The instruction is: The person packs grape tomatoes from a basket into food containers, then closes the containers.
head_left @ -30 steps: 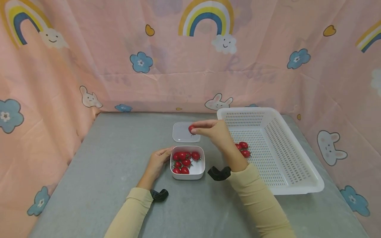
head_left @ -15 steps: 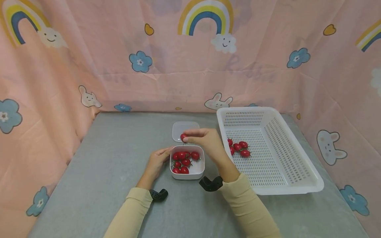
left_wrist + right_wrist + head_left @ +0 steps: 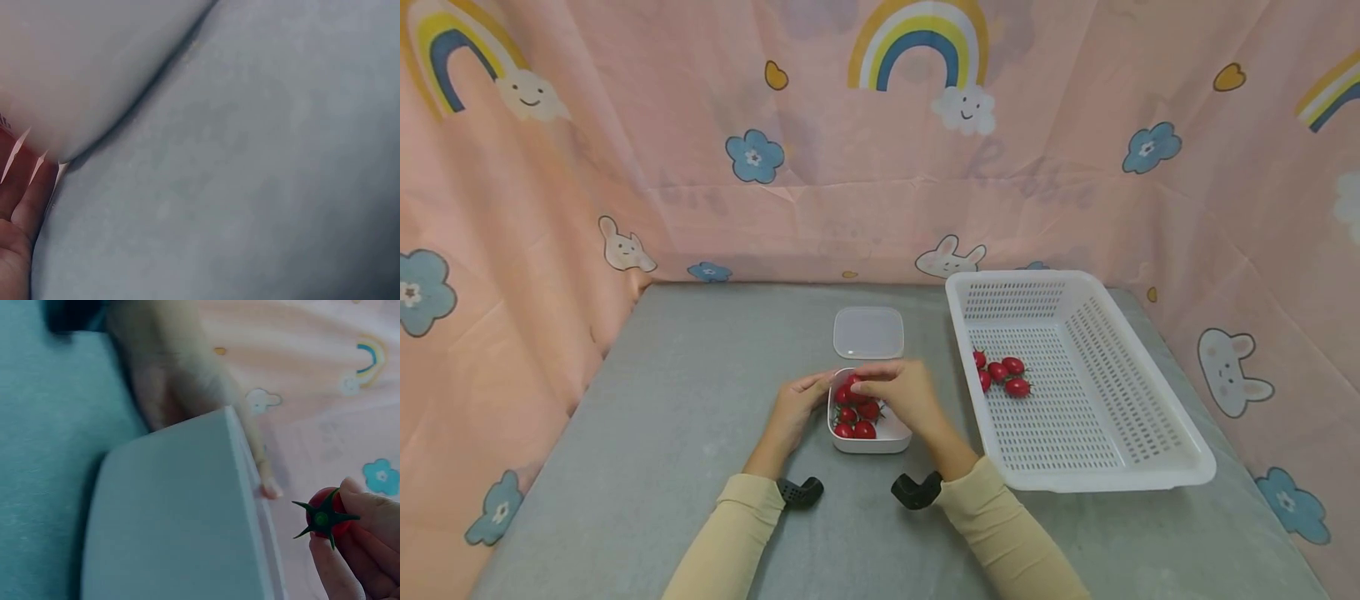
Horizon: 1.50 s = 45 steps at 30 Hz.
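Note:
My right hand (image 3: 912, 398) pinches a red cherry tomato (image 3: 320, 517) between thumb and fingers, its green star-shaped stem facing the right wrist camera. In the head view that hand is low over the white box (image 3: 871, 447), covering part of the opening. Several cherry tomatoes (image 3: 864, 429) lie inside, mostly toward the left. Against the box's left side rests my left hand (image 3: 793, 410), with its fingers (image 3: 35, 197) fairly straight along the outer wall and a fingertip at the rim.
Just behind the box lies a translucent lid (image 3: 868, 332). A big white perforated basket (image 3: 1093, 392) stands to the right, with several cherry tomatoes (image 3: 1017, 387) near its left wall. The grey table (image 3: 700, 358) backs onto a pink printed curtain (image 3: 820, 225).
My right hand has come down and to the left with the cherry tomato, from over the lid to the box. The left hand stays at the box.

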Each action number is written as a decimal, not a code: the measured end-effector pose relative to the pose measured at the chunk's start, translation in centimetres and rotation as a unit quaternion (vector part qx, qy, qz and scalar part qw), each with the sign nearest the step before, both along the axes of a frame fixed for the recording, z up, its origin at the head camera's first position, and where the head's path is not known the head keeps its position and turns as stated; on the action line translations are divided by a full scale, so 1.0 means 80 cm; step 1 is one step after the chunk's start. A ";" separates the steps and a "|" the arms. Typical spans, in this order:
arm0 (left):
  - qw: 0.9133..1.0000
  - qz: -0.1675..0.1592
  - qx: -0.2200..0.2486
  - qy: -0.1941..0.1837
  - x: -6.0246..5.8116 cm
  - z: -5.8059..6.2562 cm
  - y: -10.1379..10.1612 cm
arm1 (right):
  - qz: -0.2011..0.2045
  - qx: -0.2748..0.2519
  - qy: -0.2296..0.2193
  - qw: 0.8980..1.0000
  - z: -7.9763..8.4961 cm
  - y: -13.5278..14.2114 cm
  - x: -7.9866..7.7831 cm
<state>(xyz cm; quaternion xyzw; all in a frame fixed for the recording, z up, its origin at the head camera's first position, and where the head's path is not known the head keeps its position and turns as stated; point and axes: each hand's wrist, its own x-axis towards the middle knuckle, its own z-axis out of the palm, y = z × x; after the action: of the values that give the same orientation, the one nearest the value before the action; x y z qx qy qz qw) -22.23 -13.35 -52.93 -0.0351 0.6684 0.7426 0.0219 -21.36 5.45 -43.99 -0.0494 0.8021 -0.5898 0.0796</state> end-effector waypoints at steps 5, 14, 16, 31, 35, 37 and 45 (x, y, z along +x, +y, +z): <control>1.000 -0.001 0.000 -0.001 0.000 -0.001 0.000 | 0.005 0.016 0.001 1.000 -0.018 -0.005 0.002; 1.000 -0.004 0.006 -0.003 0.000 0.000 0.001 | 0.008 0.045 0.031 0.998 -0.031 -0.010 0.006; 1.000 -0.003 0.006 -0.002 0.000 0.000 0.001 | 0.006 0.045 0.035 0.998 -0.033 -0.011 0.007; 1.000 -0.001 0.009 0.001 0.002 0.000 0.000 | 0.032 0.115 0.139 0.983 -0.039 -0.014 0.015; 1.000 -0.002 0.011 0.002 0.002 0.000 0.000 | 0.042 0.147 0.181 0.972 -0.040 -0.016 0.018; 1.000 -0.003 0.013 0.002 0.002 0.000 0.000 | 0.046 0.168 0.194 0.965 -0.040 -0.016 0.019; 1.000 -0.006 0.024 -0.002 0.000 0.000 0.000 | 0.058 0.205 0.188 0.959 -0.041 -0.017 0.017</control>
<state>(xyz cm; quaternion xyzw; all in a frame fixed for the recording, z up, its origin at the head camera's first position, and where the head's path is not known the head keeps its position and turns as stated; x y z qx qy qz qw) -22.19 -13.34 -52.95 -0.0317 0.6506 0.7583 0.0284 -19.99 4.12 -47.23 -0.1884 0.9020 -0.3872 -0.0307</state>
